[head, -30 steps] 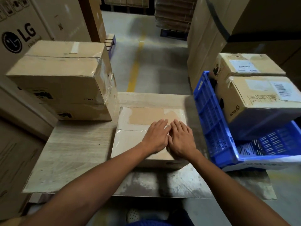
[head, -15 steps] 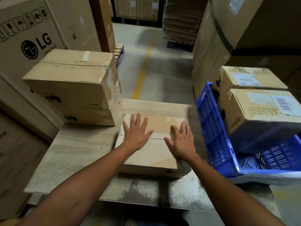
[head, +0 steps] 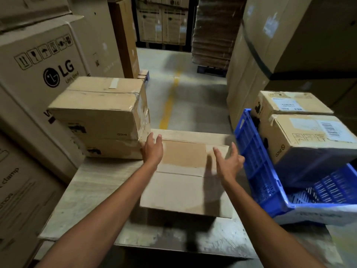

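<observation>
A flat taped cardboard box (head: 185,182) lies on the worn wooden table (head: 92,192) in front of me. My left hand (head: 152,148) reaches over the box's far left corner with its fingers straight, close to the stacked boxes. My right hand (head: 229,163) hovers above the box's right side, fingers spread and relaxed, holding nothing. Whether either hand touches the box is unclear.
Two stacked cardboard boxes (head: 100,113) stand on the table's left rear. A blue plastic crate (head: 257,167) at the right holds two labelled boxes (head: 307,136). Large LG cartons (head: 38,70) wall the left; tall cartons (head: 289,45) stand right. A concrete aisle (head: 183,93) runs ahead.
My hands went from pressing side by side on the box's middle to spreading apart toward its far corners. The right hand has lifted off the lid.
</observation>
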A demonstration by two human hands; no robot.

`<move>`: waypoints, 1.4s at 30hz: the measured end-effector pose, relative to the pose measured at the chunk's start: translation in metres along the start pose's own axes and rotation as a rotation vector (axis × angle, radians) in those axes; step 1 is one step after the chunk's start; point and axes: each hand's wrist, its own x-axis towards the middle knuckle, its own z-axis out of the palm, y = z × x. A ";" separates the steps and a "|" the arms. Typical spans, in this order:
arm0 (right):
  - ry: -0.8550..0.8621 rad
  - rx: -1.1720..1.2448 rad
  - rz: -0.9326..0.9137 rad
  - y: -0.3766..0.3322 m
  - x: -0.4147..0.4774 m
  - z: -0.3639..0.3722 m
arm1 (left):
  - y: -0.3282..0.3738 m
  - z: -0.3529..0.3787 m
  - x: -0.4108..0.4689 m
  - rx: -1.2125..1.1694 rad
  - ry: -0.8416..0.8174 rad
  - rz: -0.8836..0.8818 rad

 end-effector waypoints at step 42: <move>-0.333 -0.862 -1.007 -0.050 -0.084 0.072 | -0.026 -0.057 -0.043 0.833 -0.222 0.866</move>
